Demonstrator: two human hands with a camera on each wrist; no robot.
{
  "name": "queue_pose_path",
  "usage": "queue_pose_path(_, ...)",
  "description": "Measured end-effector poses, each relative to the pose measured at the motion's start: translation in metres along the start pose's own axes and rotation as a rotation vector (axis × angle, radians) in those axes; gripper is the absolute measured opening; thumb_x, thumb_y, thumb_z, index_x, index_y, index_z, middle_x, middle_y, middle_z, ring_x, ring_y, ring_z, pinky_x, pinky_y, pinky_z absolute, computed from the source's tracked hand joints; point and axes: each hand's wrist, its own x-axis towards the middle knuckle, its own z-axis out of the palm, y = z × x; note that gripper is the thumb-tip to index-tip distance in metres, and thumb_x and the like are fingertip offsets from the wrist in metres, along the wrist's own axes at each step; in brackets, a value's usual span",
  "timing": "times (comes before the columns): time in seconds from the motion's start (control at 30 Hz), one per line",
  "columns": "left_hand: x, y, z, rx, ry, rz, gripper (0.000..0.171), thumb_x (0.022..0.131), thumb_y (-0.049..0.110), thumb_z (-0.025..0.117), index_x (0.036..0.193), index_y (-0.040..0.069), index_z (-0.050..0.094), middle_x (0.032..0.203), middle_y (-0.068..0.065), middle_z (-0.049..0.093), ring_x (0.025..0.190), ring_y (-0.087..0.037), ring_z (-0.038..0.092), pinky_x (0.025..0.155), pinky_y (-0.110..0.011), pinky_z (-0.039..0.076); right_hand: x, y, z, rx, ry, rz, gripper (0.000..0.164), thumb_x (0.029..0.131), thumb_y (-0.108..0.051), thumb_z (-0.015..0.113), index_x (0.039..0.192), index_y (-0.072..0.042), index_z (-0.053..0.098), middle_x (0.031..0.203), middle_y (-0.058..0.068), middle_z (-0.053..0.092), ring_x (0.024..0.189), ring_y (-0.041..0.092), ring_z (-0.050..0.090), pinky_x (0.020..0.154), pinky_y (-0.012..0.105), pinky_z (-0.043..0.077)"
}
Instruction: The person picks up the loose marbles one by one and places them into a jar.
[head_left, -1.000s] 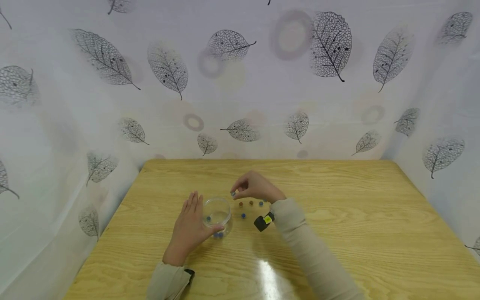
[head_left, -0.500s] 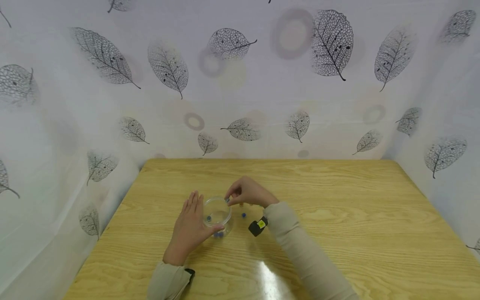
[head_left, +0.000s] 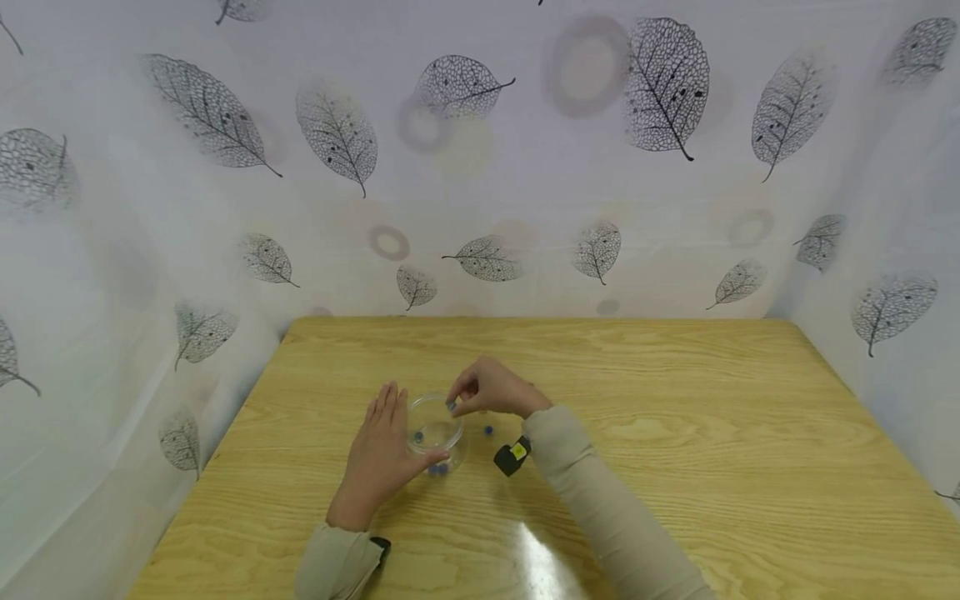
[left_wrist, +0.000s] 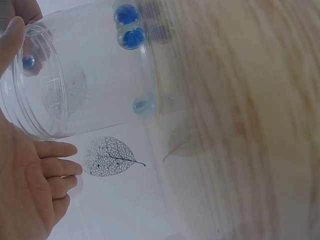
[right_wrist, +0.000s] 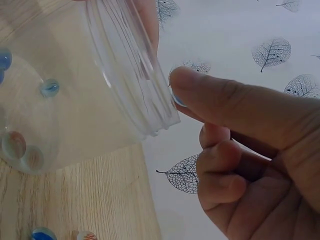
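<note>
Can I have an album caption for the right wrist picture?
Right-hand fingers pinch a mostly hidden marble at the mouth of a clear jar; blue marbles sit inside.

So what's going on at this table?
A person's right hand pinches a small blue glass marble at the rim of a clear, cylindrical jar. Their left hand is spread at the jar's left side. Other blue marbles lie at the jar's bottom; another blue ball sits right of it on the yellowish wooden table.
</note>
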Motion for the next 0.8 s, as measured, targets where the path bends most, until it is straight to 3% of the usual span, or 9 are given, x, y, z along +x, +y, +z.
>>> queue_pose_path(0.8, 0.0, 0.0008, -0.0016, -0.002, -0.008, 0.002, 0.113, 0.072, 0.067, 0.064, 0.144, -0.01, 0.025, 0.153, -0.026, 0.017, 0.144, -0.038, 0.017, 0.117, -0.052, 0.02, 0.0009, 0.0047, 0.0002, -0.006, -0.02, 0.026, 0.016, 0.08, -0.007, 0.072, 0.094, 0.002, 0.073, 0.062, -0.004, 0.054, 0.054, 0.005, 0.041, 0.05, 0.015, 0.035)
